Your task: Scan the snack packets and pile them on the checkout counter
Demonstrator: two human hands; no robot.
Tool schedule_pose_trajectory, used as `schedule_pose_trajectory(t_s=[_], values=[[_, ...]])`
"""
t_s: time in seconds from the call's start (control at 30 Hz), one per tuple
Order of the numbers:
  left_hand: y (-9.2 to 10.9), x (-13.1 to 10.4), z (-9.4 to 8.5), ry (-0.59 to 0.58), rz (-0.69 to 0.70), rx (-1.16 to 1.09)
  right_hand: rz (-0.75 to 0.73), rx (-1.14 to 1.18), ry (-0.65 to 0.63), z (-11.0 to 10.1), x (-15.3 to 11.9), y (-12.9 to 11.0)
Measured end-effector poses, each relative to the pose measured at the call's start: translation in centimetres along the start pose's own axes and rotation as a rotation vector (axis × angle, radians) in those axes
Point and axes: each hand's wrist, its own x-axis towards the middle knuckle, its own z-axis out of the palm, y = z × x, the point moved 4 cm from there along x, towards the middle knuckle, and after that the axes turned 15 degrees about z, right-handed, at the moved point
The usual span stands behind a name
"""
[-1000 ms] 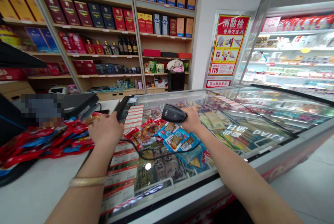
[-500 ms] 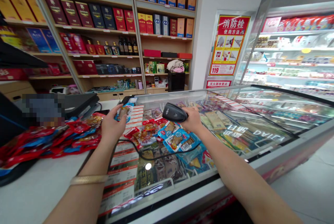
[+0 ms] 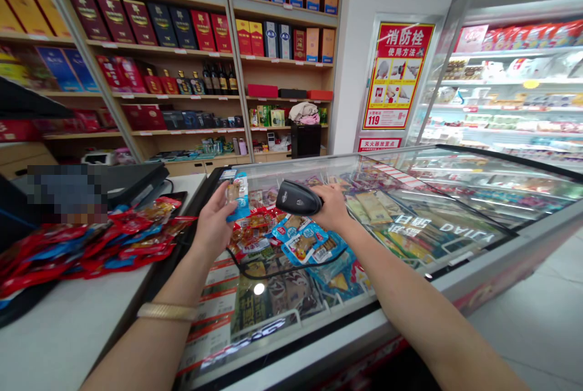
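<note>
Shelving point(image 3: 255, 5) stacked with boxes and bottles fills the far left of what we see, and a glass-topped freezer point(image 3: 483, 272) stretches from near us to the far right. A white counter point(image 3: 59, 342) lies at the near left, bearing a heap of red and blue packets point(image 3: 104, 242); a smaller group of loose packets point(image 3: 300, 245) lies on the freezer glass, between our forearms. Our right hand point(image 3: 331, 206) is wrapped around the handle of a black scanner point(image 3: 298, 198), its head facing left; a dark cable point(image 3: 291, 269) loops over the glass on the near side. We judge the scanner stiff and fairly light, best gripped by that handle, with the cable apt to drag a little. Our left hand point(image 3: 214, 218) pinches a blue packet point(image 3: 243, 197) between thumb and fingers by its near left side, over the freezer's left end, just left of the scanner and apart from it. The packet should handle as light and soft, its shiny film rather slippery and likely to crease, so we do well to hold it by an edge, leaving its flat face uncovered.
</note>
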Motion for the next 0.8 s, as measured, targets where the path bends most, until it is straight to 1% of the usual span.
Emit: schedule_pose_trajectory(t_s=[0.07, 0.13, 0.2, 0.27, 0.37, 0.47, 0.6, 0.8], values=[[0.3, -0.6, 0.7, 0.065, -0.209, -0.291, 0.000, 0.007, 0.004, 0.0, 0.0, 0.0], [0.7, -1.2, 1.3, 0.098, -0.365, -0.543, 0.001, 0.010, 0.005, 0.0, 0.0, 0.0], [1.0, -1.6, 1.7, 0.126, -0.446, -0.721, 0.002, 0.008, 0.005, 0.0, 0.0, -0.1], [1.1, -1.8, 1.7, 0.155, -0.485, -0.808, 0.002, 0.001, 0.001, 0.1, -0.1, -0.1], [0.7, -1.9, 1.8, 0.167, -0.502, -0.835, -0.005, -0.004, -0.011, 0.3, -0.1, -0.1], [0.2, -2.0, 2.0, 0.160, -0.500, -0.803, -0.020, 0.008, -0.024, 0.4, -0.2, -0.2], [-0.4, -2.3, 2.3, 0.180, -0.543, -0.779, -0.052, 0.041, -0.035, 0.6, -0.4, -0.7], [-1.2, -2.5, 2.5, 0.109, -0.564, -0.734, -0.058, 0.010, -0.038, 0.7, -0.5, -1.1]])
